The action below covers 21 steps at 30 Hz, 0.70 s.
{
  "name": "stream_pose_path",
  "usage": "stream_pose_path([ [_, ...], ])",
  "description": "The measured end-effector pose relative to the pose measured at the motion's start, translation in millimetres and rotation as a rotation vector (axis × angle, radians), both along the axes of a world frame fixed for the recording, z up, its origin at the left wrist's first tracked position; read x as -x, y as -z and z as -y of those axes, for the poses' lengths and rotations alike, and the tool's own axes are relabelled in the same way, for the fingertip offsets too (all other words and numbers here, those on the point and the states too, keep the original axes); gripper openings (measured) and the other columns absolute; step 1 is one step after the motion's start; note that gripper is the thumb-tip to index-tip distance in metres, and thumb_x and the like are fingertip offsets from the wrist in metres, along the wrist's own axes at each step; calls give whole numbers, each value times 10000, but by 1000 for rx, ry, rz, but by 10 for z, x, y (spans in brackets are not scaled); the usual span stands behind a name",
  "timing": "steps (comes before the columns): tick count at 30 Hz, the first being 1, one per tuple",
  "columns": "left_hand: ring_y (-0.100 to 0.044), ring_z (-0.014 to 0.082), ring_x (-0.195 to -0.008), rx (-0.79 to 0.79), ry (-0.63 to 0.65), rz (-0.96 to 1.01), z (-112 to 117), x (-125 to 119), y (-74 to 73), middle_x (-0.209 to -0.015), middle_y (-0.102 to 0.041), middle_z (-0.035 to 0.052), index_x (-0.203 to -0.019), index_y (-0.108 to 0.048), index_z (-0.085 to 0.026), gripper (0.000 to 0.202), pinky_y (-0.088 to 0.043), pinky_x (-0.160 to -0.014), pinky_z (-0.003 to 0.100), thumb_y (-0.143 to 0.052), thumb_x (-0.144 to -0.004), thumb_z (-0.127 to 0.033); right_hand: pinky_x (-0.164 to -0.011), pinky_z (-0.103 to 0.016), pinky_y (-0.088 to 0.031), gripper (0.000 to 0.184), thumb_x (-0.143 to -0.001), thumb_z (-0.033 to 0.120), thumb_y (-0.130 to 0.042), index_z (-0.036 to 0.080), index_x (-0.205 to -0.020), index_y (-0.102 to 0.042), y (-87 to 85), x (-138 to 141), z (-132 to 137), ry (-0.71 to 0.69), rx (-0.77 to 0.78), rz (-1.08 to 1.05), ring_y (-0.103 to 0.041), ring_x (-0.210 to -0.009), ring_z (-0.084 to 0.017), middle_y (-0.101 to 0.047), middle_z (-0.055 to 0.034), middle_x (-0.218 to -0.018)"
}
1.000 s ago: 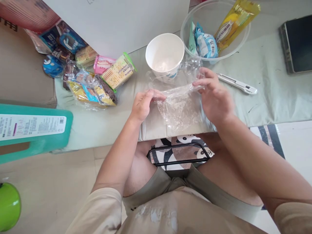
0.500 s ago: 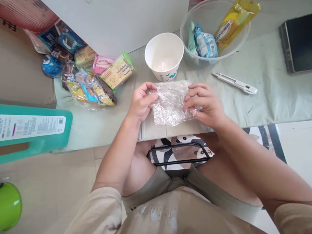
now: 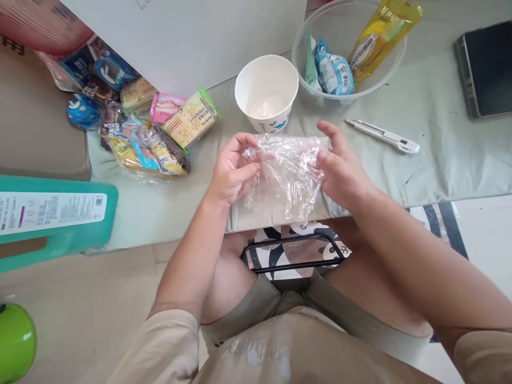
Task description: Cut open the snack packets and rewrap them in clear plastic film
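Both hands hold a crumpled clear plastic bag [image 3: 286,178] just above the front edge of a low table covered with pale green cloth [image 3: 440,138]. My left hand [image 3: 232,170] pinches the bag's left side with curled fingers. My right hand [image 3: 344,168] grips the right side, thumb and forefinger raised. Just behind the bag stands a white paper cup [image 3: 266,92].
A clear plastic bowl [image 3: 348,50] with wrapped snacks sits at the back. A white utility knife [image 3: 384,136] lies to the right, and a dark tablet [image 3: 484,66] at far right. Snack packets [image 3: 152,130] pile at left. A teal box [image 3: 56,216] is nearer left.
The bag was stretched out between raised hands, then brought down flat near the table edge. Now it hangs lower and more bunched, with my right fingers lifted.
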<state>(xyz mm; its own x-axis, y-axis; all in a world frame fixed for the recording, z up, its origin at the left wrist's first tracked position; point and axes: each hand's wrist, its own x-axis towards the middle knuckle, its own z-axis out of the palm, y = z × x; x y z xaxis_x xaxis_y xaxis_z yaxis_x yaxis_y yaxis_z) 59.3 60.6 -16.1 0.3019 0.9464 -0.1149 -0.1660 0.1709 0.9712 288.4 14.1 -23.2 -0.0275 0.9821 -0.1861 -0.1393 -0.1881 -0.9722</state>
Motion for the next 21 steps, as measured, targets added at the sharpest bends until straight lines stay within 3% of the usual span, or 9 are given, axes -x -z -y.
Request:
stream_pose_path([
  [4,-747,213,-987,-132,-4,-115,64,-59,-11,-1097,-589,26,-939,-632,-243,315,-583,-554,201,-823,-690,-263,-757,-408,-613,730,-770,418,-830,360,-1398,-461,23,38,45,-33,108,-10,-708,-809,-209,-673,11,-889],
  [7,-747,195,-959,-216,-77,-190,79,-69,-8,-1118,-571,37,-929,-659,-234,252,-569,-532,180,-791,-715,-219,-754,-392,-617,627,-784,282,-758,353,-1340,-478,51,24,35,67,82,71,-692,-796,-189,-662,11,-907],
  [11,-731,167,-933,-288,-186,-236,66,-78,23,-1152,-575,40,-956,-664,-244,266,-525,-501,150,-800,-730,-213,-788,-377,-606,432,-861,320,-674,359,-1260,-514,53,-5,7,226,-61,216,-687,-954,-198,-639,-23,-1101],
  [14,-724,160,-929,-296,-263,-252,44,-90,58,-1156,-571,39,-976,-648,-248,272,-523,-520,158,-809,-757,-257,-699,-349,-551,277,-904,432,-677,316,-1118,-546,-45,-17,38,248,-51,331,-655,-806,-185,-619,-5,-907],
  [17,-715,156,-908,-287,-283,-247,34,-94,80,-1149,-566,36,-984,-638,-250,290,-541,-551,188,-822,-765,-297,-591,-343,-476,427,-902,529,-689,294,-1209,-506,-171,8,91,27,85,341,-596,-593,-172,-613,36,-723],
  [19,-708,166,-931,-273,-273,-257,38,-91,81,-1156,-579,37,-1011,-638,-259,311,-576,-617,222,-829,-778,-339,-589,-345,-460,599,-828,451,-776,288,-1314,-467,-223,46,113,-82,49,403,-586,-568,-170,-642,47,-729],
  [21,-701,193,-1005,-225,-241,-262,40,-85,81,-1149,-601,41,-1069,-634,-271,376,-607,-718,262,-841,-790,-417,-602,-345,-450,686,-777,318,-792,292,-1371,-450,-235,80,117,-106,-53,497,-571,-568,-167,-631,63,-715],
])
